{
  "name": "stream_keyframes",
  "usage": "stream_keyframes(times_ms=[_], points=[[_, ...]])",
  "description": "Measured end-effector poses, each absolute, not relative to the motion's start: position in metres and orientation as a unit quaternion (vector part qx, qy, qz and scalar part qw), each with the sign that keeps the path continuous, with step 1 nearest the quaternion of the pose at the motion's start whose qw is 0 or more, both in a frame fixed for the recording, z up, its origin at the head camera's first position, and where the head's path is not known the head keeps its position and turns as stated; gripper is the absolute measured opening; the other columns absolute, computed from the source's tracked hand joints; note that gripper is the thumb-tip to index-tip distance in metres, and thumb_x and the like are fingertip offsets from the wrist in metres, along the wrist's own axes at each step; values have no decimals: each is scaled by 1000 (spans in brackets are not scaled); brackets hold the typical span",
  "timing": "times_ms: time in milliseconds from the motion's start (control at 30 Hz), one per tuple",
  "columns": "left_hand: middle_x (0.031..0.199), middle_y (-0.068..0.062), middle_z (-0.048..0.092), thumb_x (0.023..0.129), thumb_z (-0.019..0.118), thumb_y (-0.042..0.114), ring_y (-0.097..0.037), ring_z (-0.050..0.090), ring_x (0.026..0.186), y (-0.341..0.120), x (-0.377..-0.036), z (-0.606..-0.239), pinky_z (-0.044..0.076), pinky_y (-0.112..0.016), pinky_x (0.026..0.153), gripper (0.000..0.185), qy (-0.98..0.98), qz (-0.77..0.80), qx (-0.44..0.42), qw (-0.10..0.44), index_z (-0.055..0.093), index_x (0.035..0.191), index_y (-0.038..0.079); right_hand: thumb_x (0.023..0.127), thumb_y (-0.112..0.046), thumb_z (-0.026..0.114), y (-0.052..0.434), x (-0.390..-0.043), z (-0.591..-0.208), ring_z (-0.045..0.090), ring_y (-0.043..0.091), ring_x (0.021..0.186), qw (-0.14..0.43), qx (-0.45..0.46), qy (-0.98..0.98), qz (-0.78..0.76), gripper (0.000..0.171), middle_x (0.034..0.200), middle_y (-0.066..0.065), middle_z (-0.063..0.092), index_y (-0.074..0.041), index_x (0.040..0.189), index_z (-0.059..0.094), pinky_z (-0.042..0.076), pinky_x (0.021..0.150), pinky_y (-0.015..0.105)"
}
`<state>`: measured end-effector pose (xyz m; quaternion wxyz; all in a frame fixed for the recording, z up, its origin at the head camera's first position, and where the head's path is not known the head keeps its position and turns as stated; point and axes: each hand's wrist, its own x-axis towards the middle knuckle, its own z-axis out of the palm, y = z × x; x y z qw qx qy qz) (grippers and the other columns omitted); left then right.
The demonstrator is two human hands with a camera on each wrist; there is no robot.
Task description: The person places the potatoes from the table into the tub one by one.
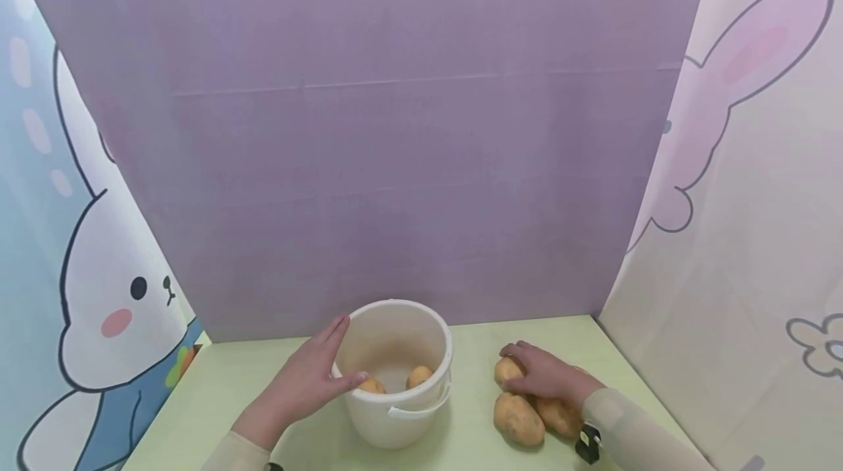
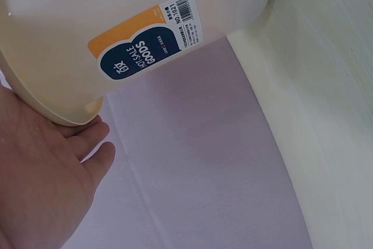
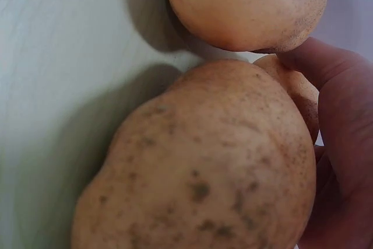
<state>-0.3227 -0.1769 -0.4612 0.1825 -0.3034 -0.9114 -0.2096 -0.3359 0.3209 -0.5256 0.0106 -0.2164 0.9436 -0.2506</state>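
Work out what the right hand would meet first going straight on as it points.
The right hand would first meet the potato in its grasp; beyond that, perhaps the bucket, though depth is unclear.

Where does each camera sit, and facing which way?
Head: on the head, looks forward-down at bucket and potatoes; left grip, right grip, sleeves show.
Left wrist: worn there, faces bucket and its label; left grip shows.
Right wrist: worn there, faces potatoes close up; part of right grip shows.
Shared: head and left wrist both show bucket and left grip.

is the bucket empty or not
Not empty: in the head view, at least two potatoes show inside the bucket, low down.
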Motion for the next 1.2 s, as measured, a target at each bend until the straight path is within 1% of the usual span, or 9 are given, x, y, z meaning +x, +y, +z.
stream_keyframes(times_ms=[133, 400, 500, 600, 800, 900, 1000, 1133, 1200], points=[[171, -26, 42, 99, 73, 65, -48, 48, 153, -177, -323, -462, 46, -66, 119, 105, -912, -209, -302, 181, 38, 168, -6, 96, -43, 83, 322, -338, -528, 58, 46, 140, 10, -218, 942, -253, 67, 147, 15, 62, -7, 149, 62, 43, 117, 69], [171, -25, 43, 99, 70, 71, -48, 48, 152, -177, -324, -462, 46, -66, 119, 108, -914, -206, -298, 181, 38, 168, -5, 95, -44, 83, 322, -341, -531, 61, 44, 135, -1, -222, 941, -257, 67, 145, 15, 63, -9, 149, 63, 46, 114, 68], [171, -26, 43, 99, 70, 70, -48, 49, 152, -177, -324, -461, 46, -67, 119, 107, -914, -206, -298, 180, 39, 168, -5, 93, -42, 84, 321, -342, -530, 64, 36, 129, -10, -217, 940, -262, 65, 142, 11, 63, -13, 148, 64, 49, 112, 64], [171, -26, 42, 99, 72, 68, -48, 49, 152, -176, -323, -461, 46, -67, 119, 107, -914, -209, -297, 178, 38, 168, -6, 92, -39, 86, 319, -342, -528, 64, 23, 118, -15, -208, 938, -277, 60, 133, 1, 62, -20, 145, 66, 52, 106, 58], [171, -25, 43, 98, 74, 65, -48, 49, 152, -177, -322, -460, 46, -67, 118, 106, -915, -205, -296, 181, 38, 168, -5, 94, -36, 85, 316, -346, -526, 62, 12, 106, -51, -213, 937, -272, 51, 120, -9, 59, -26, 141, 66, 55, 98, 46], [171, -25, 43, 98, 74, 65, -48, 49, 152, -177, -322, -460, 46, -67, 118, 105, -915, -205, -297, 181, 38, 168, -5, 94, -34, 84, 314, -348, -524, 60, 9, 102, -71, -223, 937, -261, 50, 116, -12, 57, -26, 140, 67, 55, 94, 40], [171, -26, 43, 98, 75, 65, -48, 49, 152, -177, -322, -460, 46, -67, 118, 105, -914, -205, -298, 182, 39, 168, -5, 92, -32, 84, 312, -349, -519, 59, 9, 98, -94, -237, 931, -263, 49, 113, -11, 57, -22, 138, 68, 55, 89, 39], [171, -26, 43, 98, 75, 64, -48, 49, 152, -177, -322, -461, 46, -67, 118, 105, -914, -207, -298, 182, 38, 168, -5, 89, -32, 85, 308, -349, -510, 59, 12, 101, -133, -254, 922, -261, 51, 117, -7, 62, -15, 134, 71, 55, 87, 40], [171, -26, 42, 98, 74, 65, -48, 49, 152, -176, -322, -461, 46, -67, 118, 105, -914, -208, -297, 180, 38, 168, -5, 88, -32, 86, 306, -349, -505, 60, 13, 103, -143, -255, 919, -264, 50, 121, -5, 63, -15, 133, 71, 56, 88, 41]])
